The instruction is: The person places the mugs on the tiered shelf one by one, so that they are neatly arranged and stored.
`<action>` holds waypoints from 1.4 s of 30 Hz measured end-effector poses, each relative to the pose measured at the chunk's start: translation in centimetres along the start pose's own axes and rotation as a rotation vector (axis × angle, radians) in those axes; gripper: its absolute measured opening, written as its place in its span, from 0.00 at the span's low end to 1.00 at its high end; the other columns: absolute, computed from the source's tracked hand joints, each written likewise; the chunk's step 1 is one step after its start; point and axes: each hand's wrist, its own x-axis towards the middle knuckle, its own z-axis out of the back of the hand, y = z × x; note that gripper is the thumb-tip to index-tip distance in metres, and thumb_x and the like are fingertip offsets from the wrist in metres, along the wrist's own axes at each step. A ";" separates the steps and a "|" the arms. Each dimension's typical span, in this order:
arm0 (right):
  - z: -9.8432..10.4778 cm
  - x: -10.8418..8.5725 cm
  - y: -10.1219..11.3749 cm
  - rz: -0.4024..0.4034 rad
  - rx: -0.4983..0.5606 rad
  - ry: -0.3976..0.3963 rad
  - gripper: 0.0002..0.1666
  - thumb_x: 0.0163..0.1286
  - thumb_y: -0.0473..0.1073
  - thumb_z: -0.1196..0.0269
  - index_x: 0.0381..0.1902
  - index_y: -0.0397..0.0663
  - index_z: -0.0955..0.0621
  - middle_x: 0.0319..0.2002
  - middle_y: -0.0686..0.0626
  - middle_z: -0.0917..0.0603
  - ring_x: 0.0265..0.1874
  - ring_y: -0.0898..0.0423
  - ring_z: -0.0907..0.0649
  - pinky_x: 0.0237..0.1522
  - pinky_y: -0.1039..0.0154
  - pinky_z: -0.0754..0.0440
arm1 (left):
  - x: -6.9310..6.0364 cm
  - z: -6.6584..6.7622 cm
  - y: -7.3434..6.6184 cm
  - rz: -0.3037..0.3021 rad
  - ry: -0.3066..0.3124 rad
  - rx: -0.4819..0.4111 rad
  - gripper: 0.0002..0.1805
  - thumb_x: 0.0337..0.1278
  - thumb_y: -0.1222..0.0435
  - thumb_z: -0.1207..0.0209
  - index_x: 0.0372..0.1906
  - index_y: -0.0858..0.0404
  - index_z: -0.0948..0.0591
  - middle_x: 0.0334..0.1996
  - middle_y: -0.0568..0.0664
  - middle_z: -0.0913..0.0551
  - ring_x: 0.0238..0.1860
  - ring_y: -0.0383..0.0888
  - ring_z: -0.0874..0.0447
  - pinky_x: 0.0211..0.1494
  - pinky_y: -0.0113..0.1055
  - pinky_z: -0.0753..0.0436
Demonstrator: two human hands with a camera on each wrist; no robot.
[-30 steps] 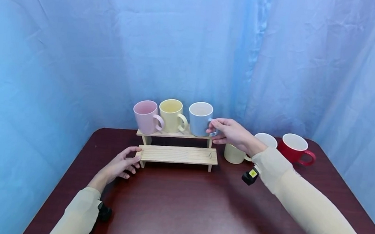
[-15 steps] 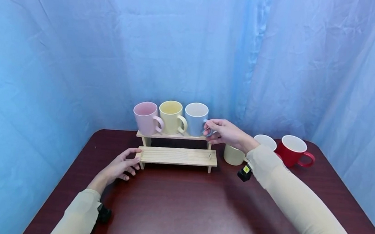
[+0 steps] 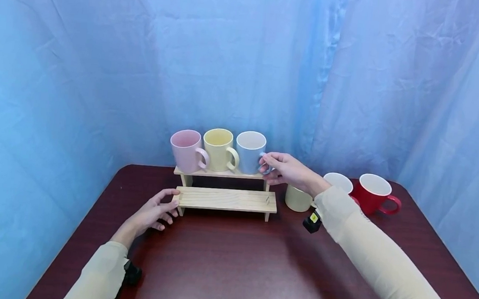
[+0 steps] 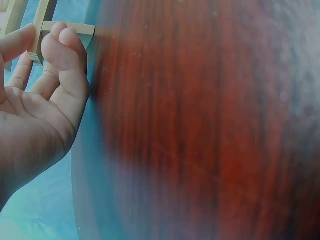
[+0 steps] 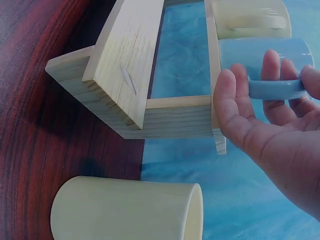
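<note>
A two-tier wooden rack (image 3: 227,199) stands on the table. My left hand (image 3: 152,213) pinches the left end of its lower shelf (image 4: 37,37), with the other fingers loosely bent below. On the upper shelf, a light blue mug (image 3: 247,155) stands upright at the right end. My right hand (image 3: 288,169) holds this mug by its handle (image 5: 275,90), fingers curled through the loop. To its left on the same shelf stand a yellow mug (image 3: 216,152) and a pink mug (image 3: 186,152), handles turned right.
Right of the rack, a pale yellow mug (image 3: 296,199) stands on the dark red table (image 3: 213,269), partly behind the right wrist. A mug with a white inside (image 3: 338,180) and a red mug (image 3: 371,197) stand farther right. Blue curtains (image 3: 238,55) hang behind.
My right hand has moved the light blue mug slightly left along the upper shelf, closer to the yellow mug; over the last half second it is nearly still. The left hand keeps its place.
</note>
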 end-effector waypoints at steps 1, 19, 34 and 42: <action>0.0 -0.1 0.0 0.001 -0.003 -0.009 0.26 0.83 0.56 0.50 0.57 0.36 0.28 0.45 0.43 0.21 0.41 0.49 0.16 0.57 0.38 0.23 | 0.0 0.0 0.0 0.000 0.001 -0.001 0.29 0.71 0.48 0.41 0.71 0.46 0.35 0.41 0.57 0.19 0.31 0.48 0.21 0.26 0.38 0.22; 3.8 -3.9 -0.1 0.086 -0.114 -0.124 0.36 0.79 0.61 0.47 0.72 0.42 0.32 0.67 0.37 0.27 0.64 0.38 0.25 0.57 0.46 0.20 | -0.1 0.0 -0.5 -0.017 0.006 0.007 0.29 0.71 0.48 0.40 0.71 0.46 0.35 0.39 0.56 0.20 0.30 0.47 0.20 0.26 0.37 0.21; 12.2 -15.0 -5.1 0.216 -0.068 -0.502 0.36 0.79 0.51 0.43 0.78 0.46 0.37 0.63 0.57 0.21 0.53 0.67 0.18 0.51 0.67 0.19 | 0.0 0.0 -0.2 -0.004 0.002 -0.002 0.29 0.71 0.49 0.41 0.71 0.45 0.35 0.39 0.55 0.20 0.30 0.47 0.20 0.26 0.37 0.21; 15.8 -20.2 -8.7 0.243 0.248 -0.495 0.40 0.80 0.40 0.44 0.81 0.47 0.48 0.55 0.62 0.16 0.44 0.55 0.11 0.41 0.62 0.14 | 0.1 0.2 -0.2 -0.014 0.017 -0.028 0.29 0.72 0.51 0.40 0.71 0.47 0.35 0.37 0.54 0.19 0.30 0.46 0.20 0.26 0.37 0.22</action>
